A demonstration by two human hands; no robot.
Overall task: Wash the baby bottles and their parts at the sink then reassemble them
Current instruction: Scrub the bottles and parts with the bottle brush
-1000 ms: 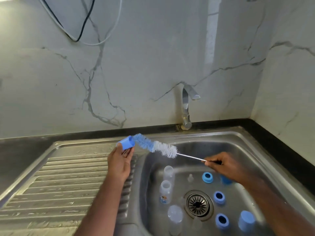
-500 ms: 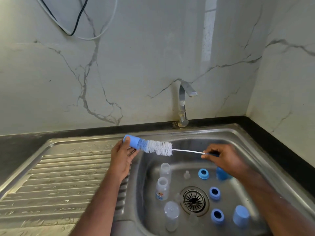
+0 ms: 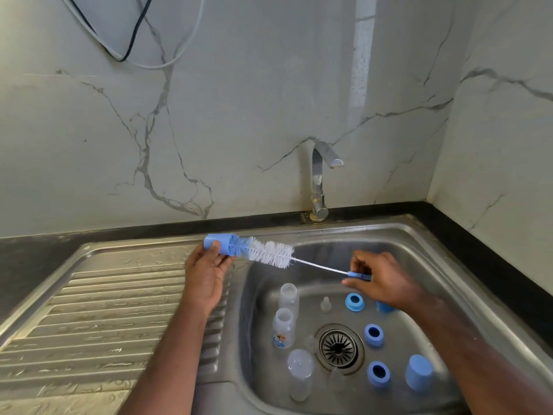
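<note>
Early going: left hand (image 3: 206, 274) grips a blue cap (image 3: 220, 244), right hand (image 3: 380, 280) pinches the brush (image 3: 269, 253) scrubbing inside; bottles (image 3: 282, 327) and rings (image 3: 374, 334) wait in the sink (image 3: 419, 235), nothing reassembled.

Both forearms bare, reaching forward from bottom edge, converging slightly. Left hand (image 3: 206, 272) raised, back of hand toward camera, fingers and thumb curled round blue cap (image 3: 220, 244), thumb tip lying on cap's near side. Right hand (image 3: 378, 281) lower and farther right, knuckles up, wrist bent slightly inward, thumb and fingertips pinching thin brush handle (image 3: 357, 274); remaining fingers curled under palm. Hands well apart, joined only by brush (image 3: 270, 253) spanning between them.
</note>
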